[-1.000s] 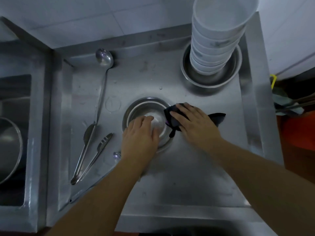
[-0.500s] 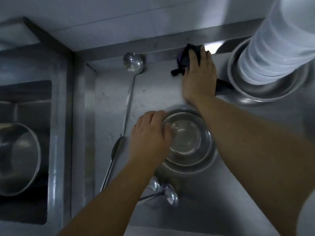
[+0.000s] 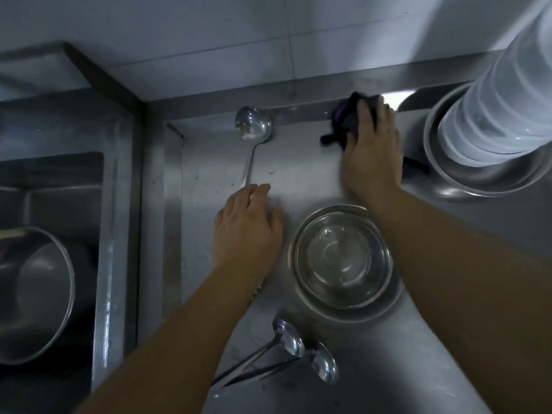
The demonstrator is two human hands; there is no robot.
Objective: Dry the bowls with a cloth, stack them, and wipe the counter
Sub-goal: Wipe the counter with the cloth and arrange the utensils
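- While the dark cloth [image 3: 348,121] sits bunched at the back of the tabletop [image 3: 298,180], right against the raised rear lip, the right hand [image 3: 372,150] lies flat on top of it, fingers [image 3: 366,115] laid straight and close together, pressing rather than clutching.
- One tail of the cloth pokes out left of the hand, another trails right toward the big steel basin [image 3: 484,177], so its long axis runs side to side along the back edge.
- That basin holds the tall stack of white bowls [image 3: 501,115], just beside the cloth's right tail. I judge a rightward sweep has almost no room.
- Open steel lies to the left of the fingers and toward the person, so the wipe probably turns on a pull in one of those directions.
- Nearer the person, the stacked steel bowls [image 3: 340,258] sit upright, directly under the right forearm. A straight pull back would meet their rim.
- The left hand [image 3: 248,228] rests on the tabletop just left of those bowls, fingers relaxed and holding nothing, clearly apart from the rim.
- A ladle [image 3: 253,127] lies lengthwise, its bowl against the back lip and its handle running under the left hand. It blocks a long leftward pass.
- The right hand alone is on the cloth.
- Two more ladles [image 3: 298,351] lie near the front edge.
- A sink [image 3: 53,264] with a large pot sits far left, well apart.
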